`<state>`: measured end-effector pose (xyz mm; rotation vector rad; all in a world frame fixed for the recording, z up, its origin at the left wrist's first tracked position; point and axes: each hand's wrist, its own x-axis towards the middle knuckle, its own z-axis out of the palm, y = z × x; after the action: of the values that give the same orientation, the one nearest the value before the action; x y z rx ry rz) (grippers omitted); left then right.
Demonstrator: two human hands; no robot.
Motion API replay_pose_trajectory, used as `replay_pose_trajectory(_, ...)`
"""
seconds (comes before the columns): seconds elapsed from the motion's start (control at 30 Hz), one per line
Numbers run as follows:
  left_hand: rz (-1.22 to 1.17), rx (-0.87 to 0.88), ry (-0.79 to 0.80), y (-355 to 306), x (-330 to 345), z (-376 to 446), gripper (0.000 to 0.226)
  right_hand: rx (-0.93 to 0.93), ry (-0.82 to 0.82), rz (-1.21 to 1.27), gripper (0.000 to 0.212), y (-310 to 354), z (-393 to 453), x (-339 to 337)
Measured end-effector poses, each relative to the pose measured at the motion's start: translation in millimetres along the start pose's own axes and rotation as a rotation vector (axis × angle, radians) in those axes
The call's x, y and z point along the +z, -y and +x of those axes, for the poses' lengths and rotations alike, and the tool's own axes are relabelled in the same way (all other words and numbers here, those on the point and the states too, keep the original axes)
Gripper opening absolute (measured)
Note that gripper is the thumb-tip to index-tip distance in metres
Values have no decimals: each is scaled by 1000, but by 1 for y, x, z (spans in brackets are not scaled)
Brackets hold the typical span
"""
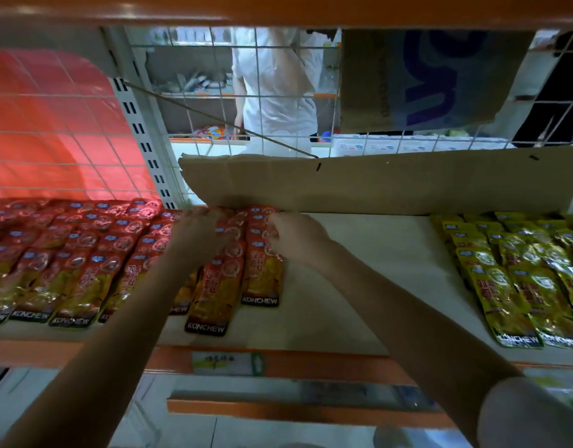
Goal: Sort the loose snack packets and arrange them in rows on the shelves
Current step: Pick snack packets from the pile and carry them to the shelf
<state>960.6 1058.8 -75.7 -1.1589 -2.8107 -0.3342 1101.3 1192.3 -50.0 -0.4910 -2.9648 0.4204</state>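
A person's left hand (199, 236) and right hand (294, 236) reach deep onto a white shelf (359, 270), both arms stretched forward, to work the rightmost rows of red snack packets (214, 286) near a cardboard sheet (375, 185) at the back. The right hand's fingers curl to pinch a packet's top edge, while whether the left hand grasps anything or merely rests on the packets cannot be told. The glossy foil packets look light, soft and slippery, best taken by their flat sealed ends; yellow packets (521, 279) lie well apart on the right.
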Motion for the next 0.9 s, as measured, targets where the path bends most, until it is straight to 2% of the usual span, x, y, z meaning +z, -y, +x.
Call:
replay_pose_trajectory(0.1, 27, -54, -17, 28, -9, -12, 53, -131, -29, -43, 23, 27, 24, 2)
replay_pose_trajectory(0.3, 70, -240, 44, 107, -40, -47, 60, -357, 9, -115, 37, 123, 68, 32)
replay_pose_trajectory(0.43, 95, -356, 57, 180, -62, -84, 64, -450, 107, -141, 40, 208, 90, 61)
replay_pose_trajectory(0.6, 186, -477, 50, 272, -92, -145, 56, -526, 189, -101, 46, 328, 110, 100)
replay_pose_trajectory(0.77, 244, -543, 62, 360, -119, -194, 50, -625, 161, -47, 43, 439, 119, 142)
replay_pose_trajectory(0.9, 238, -584, 66, 416, -128, -221, 48, -690, 195, -18, 41, 499, 127, 174)
